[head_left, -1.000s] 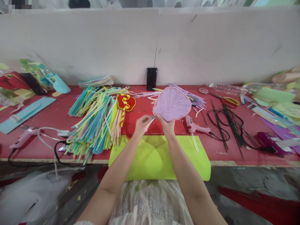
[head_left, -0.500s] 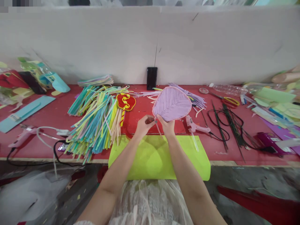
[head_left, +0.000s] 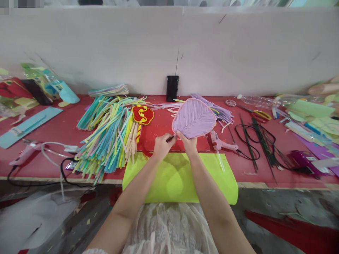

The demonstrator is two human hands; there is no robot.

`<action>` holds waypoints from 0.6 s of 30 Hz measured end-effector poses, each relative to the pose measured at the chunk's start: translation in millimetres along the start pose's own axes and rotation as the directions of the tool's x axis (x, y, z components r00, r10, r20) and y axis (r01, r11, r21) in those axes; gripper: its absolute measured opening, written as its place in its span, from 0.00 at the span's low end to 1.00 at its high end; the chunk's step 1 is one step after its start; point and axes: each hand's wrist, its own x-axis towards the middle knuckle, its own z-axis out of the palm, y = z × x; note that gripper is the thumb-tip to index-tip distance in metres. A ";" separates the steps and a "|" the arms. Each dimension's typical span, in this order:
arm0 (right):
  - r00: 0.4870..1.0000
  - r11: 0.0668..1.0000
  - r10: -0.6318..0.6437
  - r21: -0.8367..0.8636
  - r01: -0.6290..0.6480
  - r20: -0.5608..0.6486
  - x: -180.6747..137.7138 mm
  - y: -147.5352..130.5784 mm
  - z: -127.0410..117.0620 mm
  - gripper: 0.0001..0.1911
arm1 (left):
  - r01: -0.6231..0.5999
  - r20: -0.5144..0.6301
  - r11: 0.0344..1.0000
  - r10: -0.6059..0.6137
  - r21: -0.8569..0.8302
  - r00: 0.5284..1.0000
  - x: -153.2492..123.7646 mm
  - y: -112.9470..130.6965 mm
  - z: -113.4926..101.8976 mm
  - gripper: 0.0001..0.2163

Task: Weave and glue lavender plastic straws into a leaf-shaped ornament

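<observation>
A fan-shaped piece of lilac pipe cleaners [head_left: 195, 119] with a pink edge is held up in front of me, its narrow lower end toward my hands. My right hand [head_left: 189, 144] is closed on that lower end, thumb on top. Beside it, my left hand [head_left: 162, 146] pinches a short dark thin piece [head_left: 170, 138] that reaches toward the fan's base. Whether this piece is joined to the fan is hidden by the fingers. Just left lies a small red and yellow fan [head_left: 143, 115] with a striped handle.
Bundles of coloured pipe cleaners [head_left: 106, 137] cover the table's left. A pink glue gun [head_left: 222, 144], scissors [head_left: 261, 115] and dark green wires [head_left: 263, 144] lie right. A black phone [head_left: 172, 88] leans on the back wall. A yellow-green sheet [head_left: 169, 183] hangs over the front edge.
My left hand has turned and shifted slightly left and down at the fan's base. The pink strip that hung between my hands is now mostly out of sight. The right hand barely moved.
</observation>
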 end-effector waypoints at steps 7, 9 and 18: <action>0.997 0.997 0.071 0.030 -0.072 0.031 -2.9 -4.5 -0.5 0.17 | 0.135 0.099 0.978 -0.121 -0.157 0.988 0.7 2.1 -2.2 0.17; 0.997 0.996 0.068 0.051 -0.070 0.048 -2.1 -3.1 -1.2 0.16 | 0.231 0.161 0.936 -0.193 -0.267 0.968 3.0 -0.3 -1.4 0.16; 0.995 0.997 0.027 0.067 -0.034 0.099 -1.2 0.8 -3.9 0.13 | 0.354 0.330 0.835 -0.222 -0.421 0.917 9.6 -0.5 -4.6 0.15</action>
